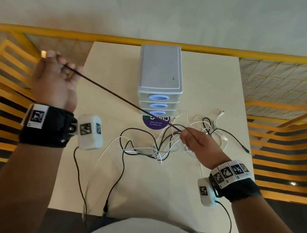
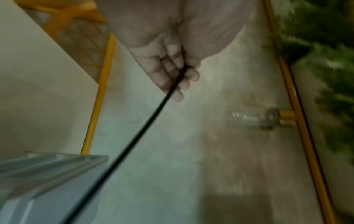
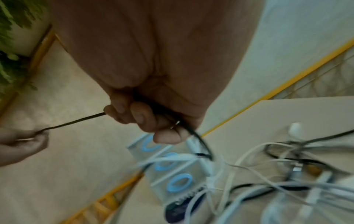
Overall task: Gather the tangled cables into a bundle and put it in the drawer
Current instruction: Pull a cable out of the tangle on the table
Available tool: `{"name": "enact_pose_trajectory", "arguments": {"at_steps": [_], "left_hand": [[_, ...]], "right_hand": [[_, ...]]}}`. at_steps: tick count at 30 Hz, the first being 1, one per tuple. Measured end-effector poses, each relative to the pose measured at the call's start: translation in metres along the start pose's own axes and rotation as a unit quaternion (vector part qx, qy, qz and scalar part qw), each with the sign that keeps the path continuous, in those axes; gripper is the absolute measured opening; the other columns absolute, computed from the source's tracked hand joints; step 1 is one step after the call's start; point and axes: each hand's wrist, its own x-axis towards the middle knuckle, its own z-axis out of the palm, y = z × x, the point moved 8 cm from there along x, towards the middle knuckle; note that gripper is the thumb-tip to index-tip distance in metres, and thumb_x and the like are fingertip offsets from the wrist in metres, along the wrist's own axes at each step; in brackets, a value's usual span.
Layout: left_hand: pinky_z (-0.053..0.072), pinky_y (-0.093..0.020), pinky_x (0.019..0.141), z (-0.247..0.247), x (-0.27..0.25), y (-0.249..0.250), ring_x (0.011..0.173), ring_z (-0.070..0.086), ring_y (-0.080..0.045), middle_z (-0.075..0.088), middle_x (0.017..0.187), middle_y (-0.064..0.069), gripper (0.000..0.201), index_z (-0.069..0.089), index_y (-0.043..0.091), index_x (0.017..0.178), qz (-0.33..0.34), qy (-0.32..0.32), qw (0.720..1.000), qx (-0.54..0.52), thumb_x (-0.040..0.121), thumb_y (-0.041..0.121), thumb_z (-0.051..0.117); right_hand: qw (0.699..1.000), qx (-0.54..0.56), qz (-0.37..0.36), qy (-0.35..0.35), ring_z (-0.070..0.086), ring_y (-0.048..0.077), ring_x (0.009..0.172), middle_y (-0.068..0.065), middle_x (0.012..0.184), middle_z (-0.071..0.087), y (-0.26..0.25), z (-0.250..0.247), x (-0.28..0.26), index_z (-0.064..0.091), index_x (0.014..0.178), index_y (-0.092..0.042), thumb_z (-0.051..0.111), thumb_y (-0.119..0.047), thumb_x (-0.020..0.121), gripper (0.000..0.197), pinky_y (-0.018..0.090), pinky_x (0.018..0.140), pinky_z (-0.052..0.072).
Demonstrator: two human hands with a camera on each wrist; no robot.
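A tangle of black and white cables (image 1: 166,144) lies on the cream table (image 1: 178,189) in front of a small grey drawer unit (image 1: 160,81) with three shut drawers. One black cable (image 1: 116,95) is stretched taut between my hands. My left hand (image 1: 56,71) is raised off the table's left side and grips one end (image 2: 178,78). My right hand (image 1: 192,139) hovers over the tangle and pinches the same cable (image 3: 86,119), with more strands running under its fingers (image 3: 166,136).
A purple round sticker (image 1: 156,121) lies at the foot of the drawer unit. Yellow railings (image 1: 285,123) flank the table on both sides and behind. Some cable ends (image 1: 105,206) hang over the table's near edge by my body.
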Motion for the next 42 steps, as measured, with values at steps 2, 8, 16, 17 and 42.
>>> {"name": "enact_pose_trajectory", "arguments": {"at_steps": [2,8,16,17,42], "left_hand": [[0.06,-0.031,0.073,-0.022,0.01,-0.007,0.063,0.063,-0.011,0.062,0.072,0.003,0.021,0.06,0.012,0.091,-0.043,0.062,0.997,-0.02,0.106,0.026,0.054],[0.027,-0.018,0.043,0.01,-0.025,-0.029,0.05,0.039,-0.004,0.045,0.065,0.011,0.017,0.052,0.026,0.089,-0.042,-0.128,0.975,0.176,0.106,0.026,0.047],[0.052,-0.034,0.074,0.077,-0.137,-0.052,0.08,0.063,-0.003,0.064,0.089,0.015,0.023,0.055,0.013,0.106,0.14,-0.47,0.78,0.389,0.107,0.033,0.044],[0.054,-0.039,0.083,0.079,-0.143,-0.057,0.094,0.067,-0.009,0.068,0.103,0.012,0.025,0.058,0.014,0.112,0.152,-0.482,0.762,0.405,0.106,0.034,0.044],[0.041,-0.02,0.067,0.043,-0.005,0.067,0.076,0.05,0.002,0.056,0.087,0.017,0.021,0.061,0.027,0.114,0.284,-0.21,0.869,0.347,0.107,0.042,0.047]], "right_hand": [[0.999,-0.02,0.029,0.001,0.046,0.009,0.064,-0.006,0.068,0.05,0.019,0.0,-0.011,0.055,0.079,-0.021,0.039,-0.033,0.109,0.036,0.026,0.067,0.04],[0.997,0.01,0.05,0.049,0.038,0.007,0.055,-0.012,0.059,0.045,-0.004,-0.004,-0.025,0.056,0.077,-0.026,0.042,-0.029,0.109,0.035,0.017,0.055,0.034],[0.995,-0.078,-0.049,0.044,0.052,0.013,0.058,-0.001,0.06,0.053,-0.09,-0.011,-0.01,0.062,0.087,-0.03,0.038,-0.036,0.109,0.034,0.015,0.058,0.037],[0.994,-0.081,-0.057,0.043,0.052,0.014,0.058,0.001,0.059,0.052,-0.096,-0.008,-0.01,0.063,0.087,-0.03,0.038,-0.036,0.109,0.033,0.015,0.058,0.037],[0.993,0.08,0.007,0.085,0.042,0.018,0.064,-0.007,0.066,0.042,-0.028,0.01,-0.014,0.047,0.073,-0.031,0.037,-0.057,0.103,0.04,0.054,0.067,0.043]]}}
